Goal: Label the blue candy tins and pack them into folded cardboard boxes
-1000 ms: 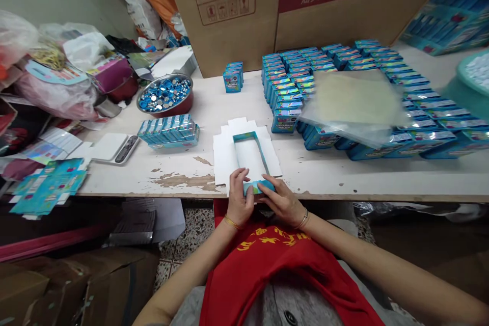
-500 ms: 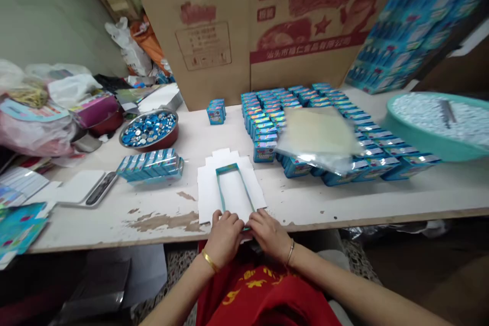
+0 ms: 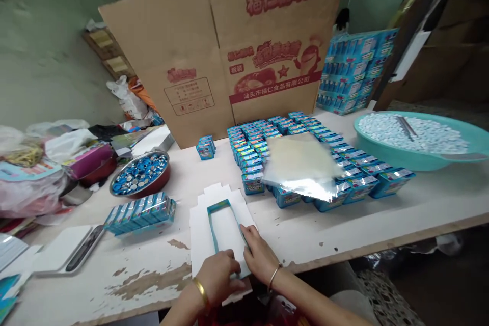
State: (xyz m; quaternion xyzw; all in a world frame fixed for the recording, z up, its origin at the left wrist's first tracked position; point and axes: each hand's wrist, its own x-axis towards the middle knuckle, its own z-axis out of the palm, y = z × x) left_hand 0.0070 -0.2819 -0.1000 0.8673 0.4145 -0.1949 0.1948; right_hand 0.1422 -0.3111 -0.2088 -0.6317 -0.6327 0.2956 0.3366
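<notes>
A flat white cardboard piece (image 3: pixel 199 224) with stepped edges lies near the table's front edge. On it stands a narrow blue-sided rectangular rim (image 3: pixel 211 232) around a white middle. My left hand (image 3: pixel 218 274) is at the near end of the rim, its fingers curled down onto it. My right hand (image 3: pixel 262 259) is on the rim's right wall, index finger stretched along it and thumb inside, pinching the wall. The near end of the rim is partly hidden by my left hand.
Rows of small blue boxes (image 3: pixel 252 183) stand at the right, under a clear plastic packet (image 3: pixel 300 158). A wrapped box row (image 3: pixel 141 216), a bowl of blue and silver pieces (image 3: pixel 158 175) and a scale (image 3: pixel 63 252) lie left. Behind stand a large carton (image 3: pixel 191 61) and a turquoise basin (image 3: pixel 382 150).
The view has tilted up and shifted. My right hand has moved from the near end of the rim up along its right wall; my left hand stays at the near end.
</notes>
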